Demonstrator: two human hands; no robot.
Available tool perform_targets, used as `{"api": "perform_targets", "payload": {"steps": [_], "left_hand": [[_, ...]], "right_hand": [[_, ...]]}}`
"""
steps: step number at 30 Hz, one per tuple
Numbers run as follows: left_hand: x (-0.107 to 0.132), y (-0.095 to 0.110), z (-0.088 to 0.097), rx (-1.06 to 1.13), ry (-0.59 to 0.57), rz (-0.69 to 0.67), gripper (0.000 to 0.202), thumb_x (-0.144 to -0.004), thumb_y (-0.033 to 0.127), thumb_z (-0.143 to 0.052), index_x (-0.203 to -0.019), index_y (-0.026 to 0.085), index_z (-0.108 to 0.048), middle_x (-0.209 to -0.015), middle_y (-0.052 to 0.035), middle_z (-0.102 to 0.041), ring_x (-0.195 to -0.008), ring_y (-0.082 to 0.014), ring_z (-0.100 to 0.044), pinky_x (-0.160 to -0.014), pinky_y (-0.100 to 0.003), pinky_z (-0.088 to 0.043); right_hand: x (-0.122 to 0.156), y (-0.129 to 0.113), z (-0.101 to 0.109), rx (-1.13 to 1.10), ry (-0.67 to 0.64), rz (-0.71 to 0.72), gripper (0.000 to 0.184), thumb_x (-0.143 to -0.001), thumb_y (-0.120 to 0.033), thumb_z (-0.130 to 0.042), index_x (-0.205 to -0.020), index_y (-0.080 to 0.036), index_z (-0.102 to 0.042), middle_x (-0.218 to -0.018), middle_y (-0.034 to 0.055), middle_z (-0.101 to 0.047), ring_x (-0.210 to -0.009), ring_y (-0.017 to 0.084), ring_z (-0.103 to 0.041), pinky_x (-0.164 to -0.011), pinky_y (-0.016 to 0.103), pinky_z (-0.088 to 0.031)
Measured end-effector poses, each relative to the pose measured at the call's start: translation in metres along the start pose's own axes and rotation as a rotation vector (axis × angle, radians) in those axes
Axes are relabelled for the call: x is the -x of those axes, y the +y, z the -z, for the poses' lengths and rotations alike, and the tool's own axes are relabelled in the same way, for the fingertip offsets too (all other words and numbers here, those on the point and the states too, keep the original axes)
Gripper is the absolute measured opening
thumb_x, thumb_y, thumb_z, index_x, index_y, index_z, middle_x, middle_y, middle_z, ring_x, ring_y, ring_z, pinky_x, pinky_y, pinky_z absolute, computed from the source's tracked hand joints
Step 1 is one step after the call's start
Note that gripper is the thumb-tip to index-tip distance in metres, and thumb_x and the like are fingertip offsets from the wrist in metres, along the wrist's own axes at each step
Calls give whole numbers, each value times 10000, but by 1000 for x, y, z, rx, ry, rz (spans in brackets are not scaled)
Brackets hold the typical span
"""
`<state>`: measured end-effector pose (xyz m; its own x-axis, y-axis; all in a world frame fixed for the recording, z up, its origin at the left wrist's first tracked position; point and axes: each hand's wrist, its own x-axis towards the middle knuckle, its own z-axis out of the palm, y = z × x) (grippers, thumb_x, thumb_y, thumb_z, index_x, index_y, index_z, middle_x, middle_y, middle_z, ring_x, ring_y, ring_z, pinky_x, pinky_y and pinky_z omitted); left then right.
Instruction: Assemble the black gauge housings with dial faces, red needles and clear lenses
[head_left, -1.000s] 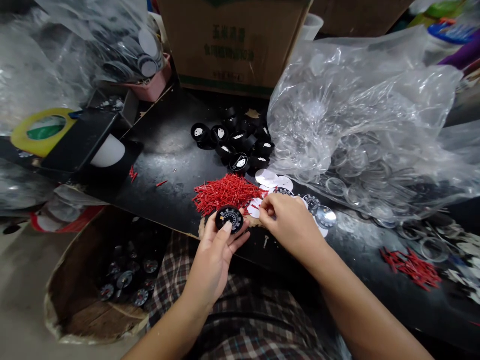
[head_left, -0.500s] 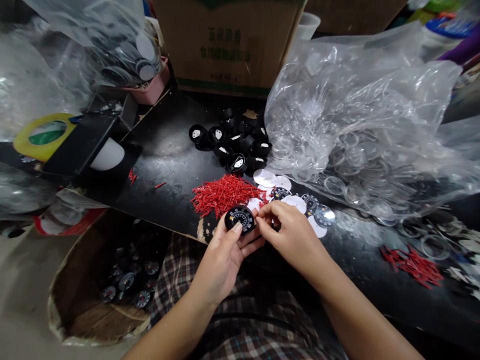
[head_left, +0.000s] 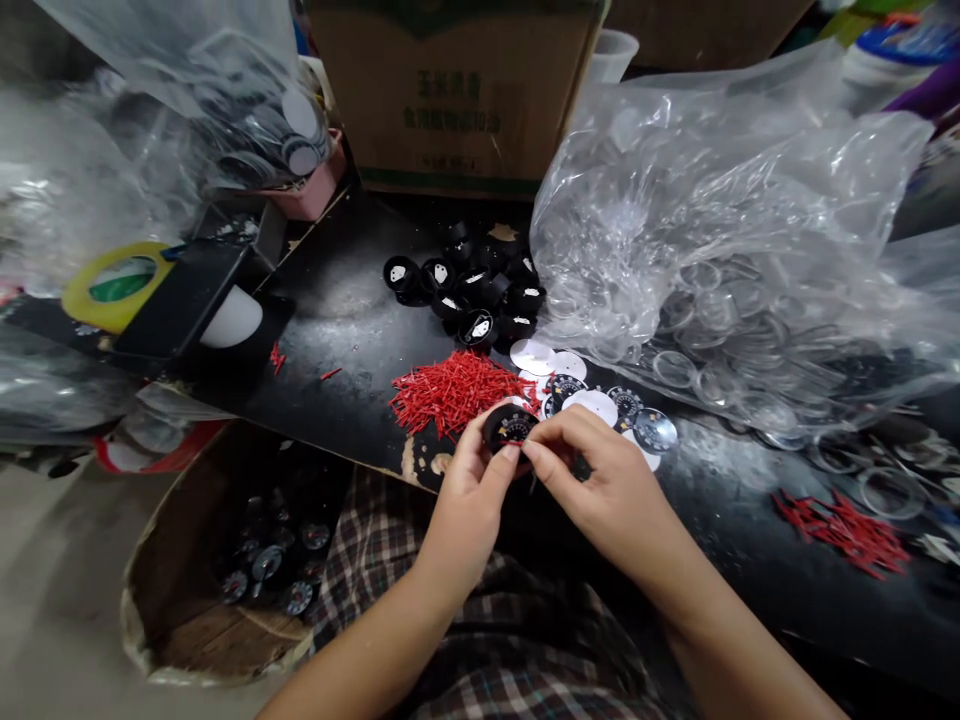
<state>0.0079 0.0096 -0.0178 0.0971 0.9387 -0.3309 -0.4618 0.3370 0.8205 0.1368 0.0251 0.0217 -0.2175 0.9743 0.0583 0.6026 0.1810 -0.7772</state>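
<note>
A round black gauge [head_left: 512, 424] with a printed dial is gripped in my left hand [head_left: 472, 490], the thumb on its near rim. My right hand [head_left: 604, 470] is closed in a pinch, its fingertips at the dial's near right edge. What sits between those fingertips is too small to make out. Just beyond both hands lies a heap of thin red pointers [head_left: 454, 392]. White and black dial discs [head_left: 592, 406] are spread beside the heap, partly behind my right hand. Further back, several black cup-shaped housings [head_left: 478, 326] stand in a cluster.
A clear plastic bag [head_left: 720, 220] of transparent round covers fills the right side. More red pointers [head_left: 844, 530] lie at far right. A cardboard box [head_left: 450, 130] stands behind. Yellow tape [head_left: 79, 297] is at left, above a bin [head_left: 161, 570] with finished-looking gauges.
The gauge has shifted right and tilted away, so its dial shows less. My right fingertips have come from beside the gauge onto its near edge. The whole view has shifted slightly.
</note>
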Motion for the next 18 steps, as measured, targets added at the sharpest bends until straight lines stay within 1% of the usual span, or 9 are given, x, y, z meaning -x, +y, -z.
{"api": "perform_targets", "payload": {"steps": [4,10,13,16,18], "left_hand": [[5,0,0,-61,-24,-37,293,-873,283,-583,-1165,283,-581,-1213,0,-630,-1195,-196,-542,-1074,-350,-374],[9,7,1,-118,-37,-67,278,-865,308,-589,-1139,263,-581,-1184,-14,-647,-1146,-202,-575,-1016,-338,-426],[11,10,0,-211,-16,-108,260,-865,300,-586,-1121,257,-580,-1136,-9,-663,-1114,-194,-590,-986,-312,-438],[14,11,0,-333,21,-157,209,-868,288,-578,-1074,257,-591,-1017,5,-681,-1019,-182,-620,-933,-295,-457],[16,11,0,-412,54,-183,198,-863,268,-579,-1061,264,-598,-987,14,-684,-991,-179,-627,-917,-290,-461]], "right_hand": [[1,1,2,15,-21,-4,123,-901,-217,-513,-785,-209,-556,-753,0,-544,-704,148,-513,-656,298,-398],[4,-2,8,26,-55,2,139,-911,-225,-503,-781,-212,-549,-755,4,-551,-709,156,-523,-673,309,-397],[6,-5,7,20,-48,-10,148,-914,-217,-501,-773,-211,-546,-741,-5,-553,-689,145,-518,-671,302,-391],[10,-8,4,22,-41,-37,165,-912,-208,-498,-750,-211,-530,-710,-16,-564,-665,139,-519,-656,293,-385],[13,-10,1,28,-33,-51,180,-909,-205,-500,-730,-212,-519,-687,-19,-570,-649,139,-520,-637,288,-380]]}}
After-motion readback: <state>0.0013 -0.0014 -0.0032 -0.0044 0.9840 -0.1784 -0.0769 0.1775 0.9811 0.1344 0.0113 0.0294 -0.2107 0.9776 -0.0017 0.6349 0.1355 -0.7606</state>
